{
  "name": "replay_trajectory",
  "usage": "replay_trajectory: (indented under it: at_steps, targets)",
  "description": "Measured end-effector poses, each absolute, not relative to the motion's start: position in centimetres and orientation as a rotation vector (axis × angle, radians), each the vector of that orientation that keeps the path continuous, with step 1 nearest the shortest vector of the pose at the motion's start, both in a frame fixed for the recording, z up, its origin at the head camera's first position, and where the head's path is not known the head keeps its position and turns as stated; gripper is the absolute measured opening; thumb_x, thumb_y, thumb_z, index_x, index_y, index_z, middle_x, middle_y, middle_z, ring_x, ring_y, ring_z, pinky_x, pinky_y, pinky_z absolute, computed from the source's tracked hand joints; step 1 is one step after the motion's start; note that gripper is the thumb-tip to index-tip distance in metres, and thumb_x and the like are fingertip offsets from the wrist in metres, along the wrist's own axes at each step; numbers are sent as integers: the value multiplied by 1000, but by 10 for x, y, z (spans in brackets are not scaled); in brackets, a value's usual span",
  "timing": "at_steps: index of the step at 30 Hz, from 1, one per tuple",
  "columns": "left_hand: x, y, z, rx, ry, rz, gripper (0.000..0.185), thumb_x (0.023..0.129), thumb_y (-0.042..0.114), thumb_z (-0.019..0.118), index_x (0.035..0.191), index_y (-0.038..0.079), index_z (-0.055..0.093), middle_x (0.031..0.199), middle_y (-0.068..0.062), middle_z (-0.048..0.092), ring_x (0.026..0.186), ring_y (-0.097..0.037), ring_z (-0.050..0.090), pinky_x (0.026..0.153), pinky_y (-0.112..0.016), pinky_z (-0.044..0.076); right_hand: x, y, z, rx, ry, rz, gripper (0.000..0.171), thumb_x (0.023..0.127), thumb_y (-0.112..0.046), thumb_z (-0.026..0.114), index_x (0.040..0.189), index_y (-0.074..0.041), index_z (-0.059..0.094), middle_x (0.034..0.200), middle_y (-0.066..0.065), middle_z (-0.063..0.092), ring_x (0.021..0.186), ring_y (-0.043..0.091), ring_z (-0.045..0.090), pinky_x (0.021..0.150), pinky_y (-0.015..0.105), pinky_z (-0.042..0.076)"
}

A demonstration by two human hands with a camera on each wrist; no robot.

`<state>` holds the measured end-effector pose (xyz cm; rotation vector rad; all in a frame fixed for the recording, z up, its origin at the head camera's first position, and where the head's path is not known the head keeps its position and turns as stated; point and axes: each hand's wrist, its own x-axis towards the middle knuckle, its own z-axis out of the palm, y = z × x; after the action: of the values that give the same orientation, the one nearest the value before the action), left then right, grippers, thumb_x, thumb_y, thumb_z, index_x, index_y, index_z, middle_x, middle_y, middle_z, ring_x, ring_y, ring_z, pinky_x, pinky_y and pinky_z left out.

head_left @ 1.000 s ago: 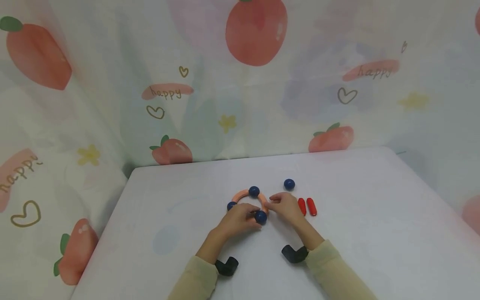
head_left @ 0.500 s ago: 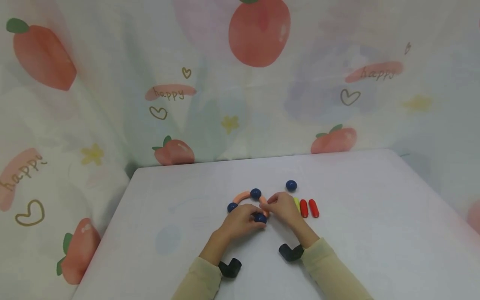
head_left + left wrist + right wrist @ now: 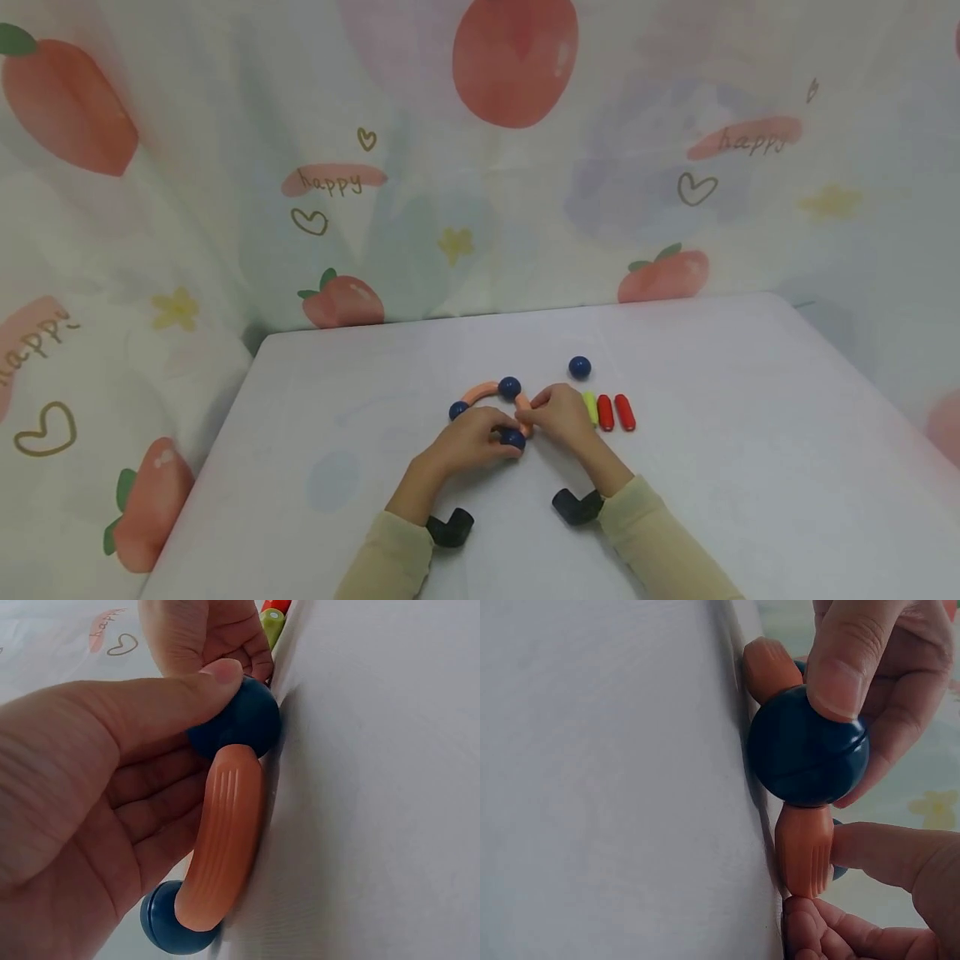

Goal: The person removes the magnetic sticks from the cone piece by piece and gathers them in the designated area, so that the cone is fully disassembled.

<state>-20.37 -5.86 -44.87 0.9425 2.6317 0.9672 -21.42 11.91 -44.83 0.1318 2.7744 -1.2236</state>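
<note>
item: curved ring of orange arc segments (image 3: 480, 390) joined by dark blue balls, lying near the middle of the white table (image 3: 750, 467). segments are smooth with fine ribbed lines; balls are glossy with a faint seam. left hand (image 3: 468, 440) pinches the nearest blue ball (image 3: 513, 437) between thumb and fingers. right hand (image 3: 558, 414) grips the orange segment (image 3: 804, 851) next to that ball. further balls sit at the top (image 3: 509, 387) and left end (image 3: 458, 409) of the arc. beside it: a loose blue ball (image 3: 579, 367), a green stick (image 3: 590, 407), two red sticks (image 3: 615, 412).
</note>
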Motion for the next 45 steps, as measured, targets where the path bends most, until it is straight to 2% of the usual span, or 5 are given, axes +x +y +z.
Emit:
replay_trajectory:
  at_steps: [10,23,30,39,45]
  targets:
    - [-204,-63,-442,1023,2602,894,32,79,26,73,106,9,67,93,8,62,81,-4,53,73,-18,43,-212,117,-445,183,2751,-1223,25,72,-22,77,83,-2,66,68,4,57,64,18,52,54,25,42]
    - [-199,-74,-437,862,2539,908,32,77,22,75,106,10,68,99,10,64,90,0,55,82,-22,45,-211,119,-447,162,2779,-1213,21,72,-19,76,80,-2,68,66,2,59,64,17,52,52,25,41]
    - [-201,-82,-431,828,2552,886,30,76,16,75,105,10,68,97,10,64,90,-5,56,83,-26,45,-211,117,-447,138,2782,-1225,24,71,-22,78,81,-3,67,68,3,58,64,18,51,52,25,41]
    - [-202,-89,-430,828,2540,863,31,75,16,75,105,12,68,93,11,63,83,-7,54,77,-24,45,-210,117,-447,144,2759,-1220,32,74,-32,76,84,-3,67,72,4,58,67,18,51,54,26,41]
    - [-203,-89,-427,801,2528,884,36,77,23,75,110,11,67,99,9,64,87,-7,55,79,-25,45,-212,118,-447,141,2764,-1227,34,76,-34,74,86,-2,68,73,4,60,68,18,52,55,26,42]
